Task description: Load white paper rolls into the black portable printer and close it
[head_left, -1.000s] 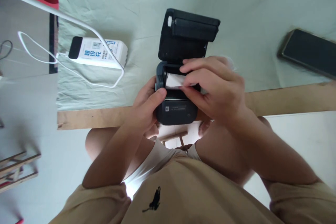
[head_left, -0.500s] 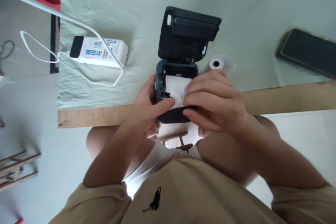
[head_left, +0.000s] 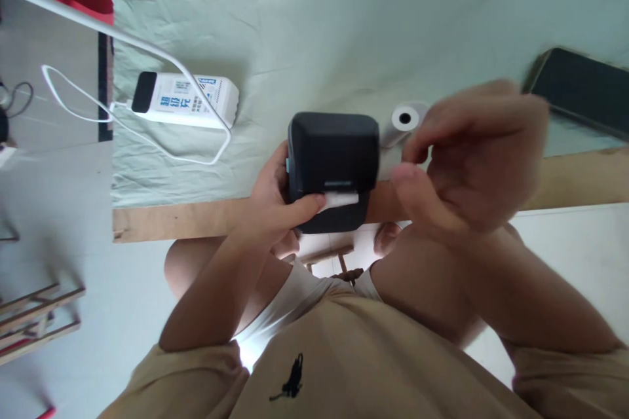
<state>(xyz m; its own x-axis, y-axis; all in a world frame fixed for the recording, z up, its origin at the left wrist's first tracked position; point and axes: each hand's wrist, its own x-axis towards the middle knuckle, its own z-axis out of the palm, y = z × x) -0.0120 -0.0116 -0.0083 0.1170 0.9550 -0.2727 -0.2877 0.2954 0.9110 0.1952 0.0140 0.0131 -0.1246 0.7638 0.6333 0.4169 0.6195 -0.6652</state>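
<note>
— Hands first: what does each one do?

— Her or his left hand (head_left: 275,200) grips the small black printer (head_left: 331,167) from its left side, thumb laid across the front onto the white paper strip (head_left: 341,199) that sticks out of the slot. The right hand (head_left: 474,157) hangs in the air just right of the printer, blurred, fingers curled loosely and holding nothing, in front of a spare paper roll (head_left: 403,121).

— Where does the printer sit?

— At the near edge of the table (head_left: 196,219), on the pale green cloth (head_left: 295,26).

— Any writing?

— Blue Chinese characters on the white power bank (head_left: 184,99) to the left, too small to read surely; a white cable (head_left: 162,144) loops from it. A dark phone (head_left: 584,88) lies far right.

— What differs from half a second ago?

— The lid, then standing open over the roll, is now shut, and the right hand has lifted off the paper.
</note>
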